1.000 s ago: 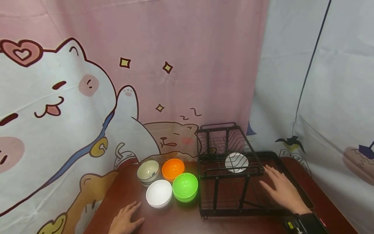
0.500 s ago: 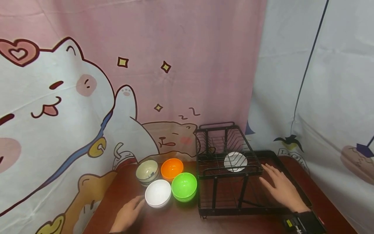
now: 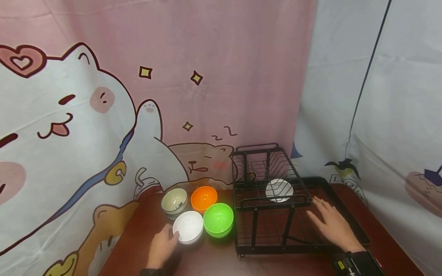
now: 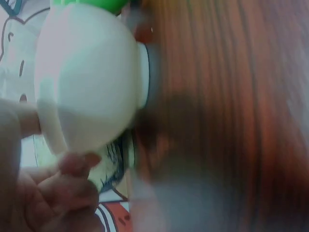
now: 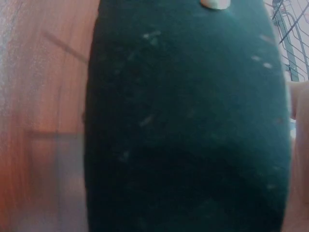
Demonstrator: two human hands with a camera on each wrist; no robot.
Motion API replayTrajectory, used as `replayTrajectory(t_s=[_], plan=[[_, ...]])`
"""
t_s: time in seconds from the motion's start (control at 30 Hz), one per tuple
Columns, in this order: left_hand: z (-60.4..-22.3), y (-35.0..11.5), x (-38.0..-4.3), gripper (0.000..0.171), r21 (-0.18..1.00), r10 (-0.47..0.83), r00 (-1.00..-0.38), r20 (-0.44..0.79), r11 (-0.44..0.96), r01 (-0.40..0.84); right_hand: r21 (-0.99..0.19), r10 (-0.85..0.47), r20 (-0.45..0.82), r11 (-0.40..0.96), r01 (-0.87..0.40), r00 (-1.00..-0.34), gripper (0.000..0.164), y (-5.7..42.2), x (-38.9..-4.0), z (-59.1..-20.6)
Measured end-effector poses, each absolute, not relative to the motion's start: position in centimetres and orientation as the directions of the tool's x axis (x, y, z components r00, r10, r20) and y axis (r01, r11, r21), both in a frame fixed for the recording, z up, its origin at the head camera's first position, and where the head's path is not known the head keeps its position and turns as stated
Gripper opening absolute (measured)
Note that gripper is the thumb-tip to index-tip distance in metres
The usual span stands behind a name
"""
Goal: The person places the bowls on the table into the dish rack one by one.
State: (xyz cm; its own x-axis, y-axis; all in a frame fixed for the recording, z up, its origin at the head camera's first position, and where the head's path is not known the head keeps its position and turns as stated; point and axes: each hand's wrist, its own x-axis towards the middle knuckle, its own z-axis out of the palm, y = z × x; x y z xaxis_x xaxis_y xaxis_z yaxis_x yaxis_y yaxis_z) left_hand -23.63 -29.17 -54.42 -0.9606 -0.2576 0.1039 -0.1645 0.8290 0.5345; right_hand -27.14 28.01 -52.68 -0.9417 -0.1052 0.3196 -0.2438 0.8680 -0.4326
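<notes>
My left hand (image 3: 162, 246) is at the left side of a stack of white bowls (image 3: 190, 226), thumb over the rim and fingers against the outer wall. In the left wrist view, the fingers pinch the rim of the upper white bowl (image 4: 91, 82), whose foot is near the tabletop. Just behind it stands a patterned cream bowl (image 3: 174, 201). My right hand (image 3: 333, 227) lies with fingers extended beside the upper tier of a black dish rack (image 3: 272, 206), over the tray side. A dark surface fills most of the right wrist view, with the hand at its right edge.
Stacked green bowls (image 3: 219, 220) stand right of the white ones, close to the rack, with orange bowls (image 3: 204, 199) behind. One white bowl (image 3: 279, 191) sits in the rack's upper tier. The black tray (image 3: 355, 226) extends right. Printed curtains (image 3: 221, 76) hang behind the table.
My left hand has moved forward and right from the tabletop to the white bowls and now pinches the rim. My right hand stays almost still by the rack.
</notes>
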Motion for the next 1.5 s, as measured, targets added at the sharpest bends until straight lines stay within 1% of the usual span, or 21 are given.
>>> replayTrajectory(t_s=[0.07,0.17,0.33,0.47,0.6,0.73,0.9,1.0,1.13,1.33,1.5], plan=[[-54.3,-28.6,-23.8,0.025,0.536,-0.274,-0.955,0.110,0.826,-0.175,-0.434,-0.100,0.309,0.870,-0.234,-0.946,0.067,28.1,-27.1,-52.9],[-54.0,-28.0,-23.8,0.023,0.528,-0.281,-0.951,0.132,0.831,-0.172,-0.439,-0.096,0.301,0.870,-0.227,-0.949,0.068,28.2,-27.1,-53.1],[-52.8,-27.9,-23.6,0.025,0.503,-0.258,-0.952,0.165,0.852,-0.144,-0.451,-0.107,0.314,0.858,-0.248,-0.943,0.069,28.5,-27.2,-52.3],[-51.0,-28.1,-23.8,0.029,0.484,-0.239,-0.955,0.178,0.866,-0.126,-0.456,-0.113,0.340,0.848,-0.269,-0.934,0.066,28.9,-27.6,-50.9],[-48.4,-28.6,-24.0,0.030,0.483,-0.195,-0.948,0.254,0.874,-0.050,-0.454,-0.116,0.365,0.844,-0.286,-0.924,0.065,29.1,-28.2,-48.8],[-44.9,-28.8,-24.2,0.029,0.482,-0.151,-0.924,0.351,0.875,0.040,-0.462,-0.112,0.397,0.833,-0.304,-0.911,0.065,29.0,-28.7,-45.7],[-40.4,-28.5,-24.5,0.033,0.488,-0.148,-0.893,0.424,0.868,0.088,-0.463,-0.135,0.460,0.807,-0.367,-0.878,0.063,29.1,-29.3,-41.5],[-38.6,-28.1,-24.8,0.036,0.484,-0.152,-0.880,0.450,0.869,0.098,-0.457,-0.132,0.492,0.802,-0.384,-0.861,0.063,29.5,-29.3,-39.3],[-37.8,-28.0,-25.1,0.037,0.479,-0.153,-0.873,0.463,0.872,0.102,-0.457,-0.105,0.483,0.816,-0.353,-0.869,0.065,30.3,-29.0,-37.8],[-38.3,-28.1,-25.5,0.034,0.480,-0.165,-0.863,0.477,0.872,0.099,-0.479,-0.110,0.412,0.818,-0.318,-0.905,0.067,30.4,-29.4,-38.6],[-37.9,-27.3,-26.3,0.036,0.487,-0.162,-0.844,0.511,0.864,0.129,-0.471,-0.116,0.413,0.822,-0.320,-0.904,0.067,30.1,-30.4,-38.6]])
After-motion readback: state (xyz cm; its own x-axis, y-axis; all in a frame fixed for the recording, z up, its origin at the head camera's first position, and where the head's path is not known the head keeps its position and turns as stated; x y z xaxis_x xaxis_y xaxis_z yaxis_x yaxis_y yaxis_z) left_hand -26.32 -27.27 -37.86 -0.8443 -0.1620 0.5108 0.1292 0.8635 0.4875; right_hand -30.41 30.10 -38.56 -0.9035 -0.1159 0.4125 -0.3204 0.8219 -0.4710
